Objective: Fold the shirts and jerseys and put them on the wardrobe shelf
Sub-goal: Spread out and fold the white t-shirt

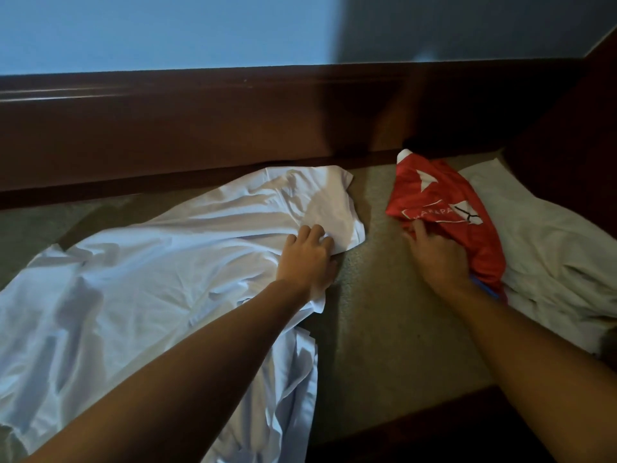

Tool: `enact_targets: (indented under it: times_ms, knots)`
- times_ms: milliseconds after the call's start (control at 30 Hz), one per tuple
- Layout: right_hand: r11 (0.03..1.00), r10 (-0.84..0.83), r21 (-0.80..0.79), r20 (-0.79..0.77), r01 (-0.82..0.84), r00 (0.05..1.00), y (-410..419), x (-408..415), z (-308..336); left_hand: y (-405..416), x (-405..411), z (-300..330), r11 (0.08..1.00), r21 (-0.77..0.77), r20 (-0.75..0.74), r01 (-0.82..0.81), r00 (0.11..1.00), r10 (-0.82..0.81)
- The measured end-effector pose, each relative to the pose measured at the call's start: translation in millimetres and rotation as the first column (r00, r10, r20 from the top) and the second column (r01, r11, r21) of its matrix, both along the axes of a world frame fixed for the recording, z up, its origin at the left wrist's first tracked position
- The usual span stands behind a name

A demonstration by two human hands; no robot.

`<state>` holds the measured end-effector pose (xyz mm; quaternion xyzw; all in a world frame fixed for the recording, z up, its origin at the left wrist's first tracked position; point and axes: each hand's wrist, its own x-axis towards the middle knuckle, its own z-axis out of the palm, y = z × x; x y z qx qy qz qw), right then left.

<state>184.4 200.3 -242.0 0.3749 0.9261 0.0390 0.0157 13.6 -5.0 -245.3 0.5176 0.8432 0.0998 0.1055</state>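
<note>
left hand presses flat on the white shirt, right hand seemingly grips the red jersey; lift it clear, spread flat first.

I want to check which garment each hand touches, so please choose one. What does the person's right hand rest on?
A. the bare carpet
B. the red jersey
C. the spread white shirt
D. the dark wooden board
B: the right hand lies on the red jersey with its fingers at the printed white lettering, while the left hand is on the white shirt.
</note>
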Motion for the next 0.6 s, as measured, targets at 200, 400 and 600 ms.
enact_targets:
  times_ms: [200, 400, 600]
  knots:
    - [0.993, -0.109, -0.041, -0.036, 0.108, 0.993, 7, -3, 14, -7, -2, 2, 0.999, 0.014, 0.000, 0.034, 0.999, -0.034]
    - [0.867, -0.125, -0.498, -0.165, 0.026, 0.978, -82, -54, 2, -2, -3, -1, 1.000, 0.030, 0.013, -0.005, 1.000, 0.004]
    - [0.571, -0.592, -0.821, -0.391, 0.024, 0.705, -92, -67, 6, -2, 1, -2, 0.997, 0.070, -0.033, -0.013, 0.999, 0.015]
